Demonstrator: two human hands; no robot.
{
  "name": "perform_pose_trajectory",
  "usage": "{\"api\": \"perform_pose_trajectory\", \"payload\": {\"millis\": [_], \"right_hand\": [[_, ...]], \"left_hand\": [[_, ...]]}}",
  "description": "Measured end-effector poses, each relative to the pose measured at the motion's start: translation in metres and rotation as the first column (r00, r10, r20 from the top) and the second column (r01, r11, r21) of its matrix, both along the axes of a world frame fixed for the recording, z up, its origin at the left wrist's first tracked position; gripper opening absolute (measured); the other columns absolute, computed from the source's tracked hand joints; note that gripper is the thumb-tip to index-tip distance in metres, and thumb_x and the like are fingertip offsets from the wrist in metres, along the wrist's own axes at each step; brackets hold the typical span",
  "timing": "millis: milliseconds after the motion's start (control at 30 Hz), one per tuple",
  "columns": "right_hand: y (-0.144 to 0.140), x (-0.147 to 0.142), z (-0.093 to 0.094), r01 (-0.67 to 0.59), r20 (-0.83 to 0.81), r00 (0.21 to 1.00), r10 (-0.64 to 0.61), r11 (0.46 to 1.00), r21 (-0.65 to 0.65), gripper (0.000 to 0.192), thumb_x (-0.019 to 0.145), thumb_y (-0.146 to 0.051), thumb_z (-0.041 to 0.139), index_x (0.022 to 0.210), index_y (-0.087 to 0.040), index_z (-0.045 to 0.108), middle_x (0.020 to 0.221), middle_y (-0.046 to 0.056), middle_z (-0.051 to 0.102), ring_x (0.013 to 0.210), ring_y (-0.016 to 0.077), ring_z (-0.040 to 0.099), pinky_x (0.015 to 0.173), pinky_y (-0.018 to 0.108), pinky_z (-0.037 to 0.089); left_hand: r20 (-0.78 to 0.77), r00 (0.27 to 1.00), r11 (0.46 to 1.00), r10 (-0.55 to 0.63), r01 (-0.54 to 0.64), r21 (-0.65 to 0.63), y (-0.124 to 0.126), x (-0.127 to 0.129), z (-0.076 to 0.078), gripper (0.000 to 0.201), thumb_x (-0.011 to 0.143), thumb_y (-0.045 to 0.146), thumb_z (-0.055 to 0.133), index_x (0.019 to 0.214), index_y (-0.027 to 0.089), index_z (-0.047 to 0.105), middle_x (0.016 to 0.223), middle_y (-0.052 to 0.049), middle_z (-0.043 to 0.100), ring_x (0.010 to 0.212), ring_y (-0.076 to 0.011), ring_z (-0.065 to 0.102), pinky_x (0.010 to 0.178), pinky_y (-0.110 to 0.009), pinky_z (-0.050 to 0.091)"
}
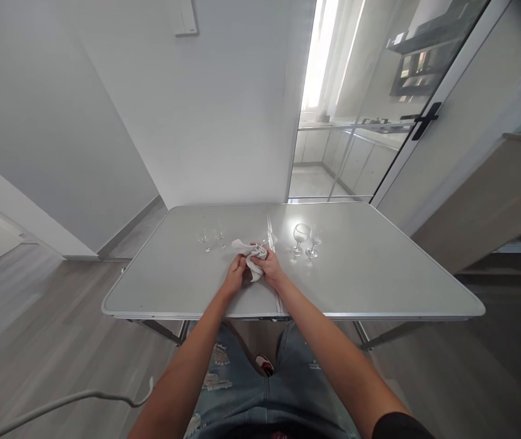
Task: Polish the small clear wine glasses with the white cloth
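Note:
Both of my hands meet over the middle of a grey folding table (370, 274). My left hand (235, 272) and my right hand (270, 264) hold a crumpled white cloth (251, 255) between them, and a small clear glass seems wrapped in it, mostly hidden. To the right of my hands two stemmed wine glasses stand upright: a larger one (300, 238) and a smaller one (313, 246). To the left stand two small clear glasses (210, 238).
A white wall stands behind the table's far edge. A glass sliding door with a black handle (425, 119) opens to a kitchen at the right. A wooden counter (493, 195) is at far right. A white cable (82, 399) runs across the floor at lower left.

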State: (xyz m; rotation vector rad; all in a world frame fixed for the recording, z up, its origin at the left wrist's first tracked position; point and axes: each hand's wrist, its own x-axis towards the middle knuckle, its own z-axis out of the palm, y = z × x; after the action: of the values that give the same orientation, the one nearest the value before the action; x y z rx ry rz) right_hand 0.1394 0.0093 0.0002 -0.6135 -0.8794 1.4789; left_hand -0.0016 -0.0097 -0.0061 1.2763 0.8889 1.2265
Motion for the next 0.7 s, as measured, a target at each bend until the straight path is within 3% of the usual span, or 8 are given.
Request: {"api": "perform_pose_trajectory", "payload": {"millis": [100,233,367,500,700], "right_hand": [[-0.001,-0.001,-0.001,-0.032,0.029,0.999,0.031,0.999,0.003,0.053,0.059,-0.028,0.089,0.108,-0.020,0.070,0.090,0.002,0.073,0.076,0.0148,0.064,0.070,0.026,0.053],[0.006,0.001,-0.007,0.078,-0.087,0.993,-0.083,0.995,-0.063,0.036,0.060,-0.034,0.089,0.088,-0.019,0.070,0.081,0.000,0.071,0.069,0.0134,0.062,0.068,0.026,0.053],[0.011,0.005,-0.011,0.137,-0.171,0.972,-0.161,0.980,-0.145,0.038,0.057,-0.036,0.092,0.083,-0.020,0.069,0.079,0.001,0.071,0.068,0.0143,0.063,0.066,0.028,0.055],[0.010,0.007,-0.009,0.148,-0.206,0.964,-0.168,0.983,-0.112,0.039,0.062,-0.041,0.090,0.087,-0.020,0.069,0.082,0.001,0.072,0.072,0.0150,0.065,0.070,0.029,0.055],[0.003,0.007,0.000,0.133,-0.157,0.977,-0.143,0.988,-0.076,0.041,0.062,-0.035,0.089,0.095,-0.020,0.069,0.083,0.001,0.071,0.069,0.0150,0.063,0.065,0.028,0.054]], "left_hand": [[0.024,1.000,0.998,-0.004,0.006,-0.066,-0.002,0.001,0.002,0.056,0.088,0.068,0.052,0.104,0.015,0.060,0.091,-0.005,0.064,0.080,-0.0158,0.058,0.074,-0.027,0.047],[-0.039,0.999,1.000,-0.013,0.012,-0.017,-0.003,0.003,0.006,0.055,0.085,0.066,0.059,0.109,0.016,0.057,0.083,-0.002,0.060,0.070,-0.0129,0.053,0.066,-0.025,0.044],[-0.072,0.997,0.997,-0.026,0.031,0.072,-0.004,0.004,0.010,0.059,0.081,0.058,0.069,0.120,0.019,0.052,0.103,-0.008,0.063,0.085,-0.0160,0.059,0.075,-0.026,0.047],[-0.104,0.994,0.992,0.035,-0.022,0.125,-0.003,0.004,0.010,0.057,0.080,0.057,0.070,0.120,0.020,0.052,0.115,-0.010,0.061,0.096,-0.0181,0.060,0.081,-0.028,0.048],[-0.086,0.992,0.995,-0.097,0.096,-0.015,-0.004,0.004,0.007,0.056,0.086,0.066,0.057,0.113,0.016,0.058,0.077,-0.002,0.061,0.067,-0.0136,0.056,0.065,-0.027,0.048]]}}
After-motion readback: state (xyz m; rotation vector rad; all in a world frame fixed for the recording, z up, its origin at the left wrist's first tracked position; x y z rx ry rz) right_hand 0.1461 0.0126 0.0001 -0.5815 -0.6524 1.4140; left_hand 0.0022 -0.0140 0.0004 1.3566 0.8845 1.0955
